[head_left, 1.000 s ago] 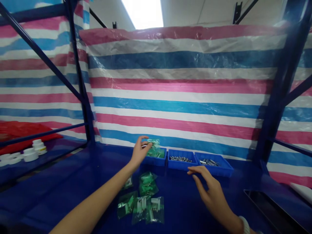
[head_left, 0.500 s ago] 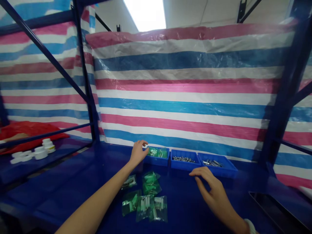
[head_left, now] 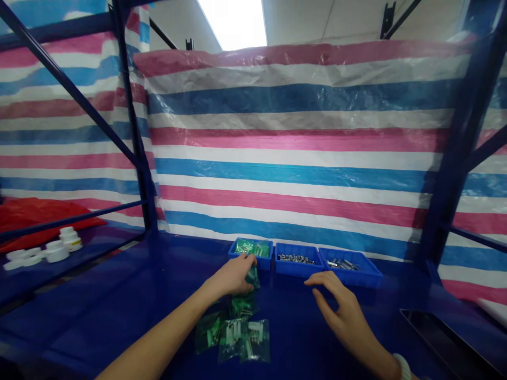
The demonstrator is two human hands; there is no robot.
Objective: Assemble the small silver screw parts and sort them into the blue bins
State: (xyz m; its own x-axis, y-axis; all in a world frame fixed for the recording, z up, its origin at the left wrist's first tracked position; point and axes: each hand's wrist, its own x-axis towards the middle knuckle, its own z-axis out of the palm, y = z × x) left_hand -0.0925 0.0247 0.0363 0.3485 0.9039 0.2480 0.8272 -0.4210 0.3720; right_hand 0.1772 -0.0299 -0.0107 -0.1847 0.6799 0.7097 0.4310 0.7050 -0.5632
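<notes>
My left hand [head_left: 236,274] is closed on a small clear plastic bag [head_left: 252,277] with green pieces in it, just in front of the left blue bin [head_left: 263,264]. That bin holds similar bags. Below my left hand, several bags lie on the dark blue table: a green one [head_left: 242,304], another with green pieces [head_left: 212,331], and two with white and metal pieces [head_left: 232,333] [head_left: 256,338]. My right hand [head_left: 341,306] hovers empty in front of the other bins, thumb and fingers apart.
The middle blue bin [head_left: 297,269] holds small metal parts; the right blue bin [head_left: 368,274] holds metal cylinders. A dark flat device [head_left: 443,343] lies at right. White bottles [head_left: 56,251] and red cloth [head_left: 43,216] are at left. Striped sheeting [head_left: 293,174] hangs behind the bins.
My left hand has come from the left bin toward me, bringing a bag with green pieces. My right hand has stayed nearly in place.
</notes>
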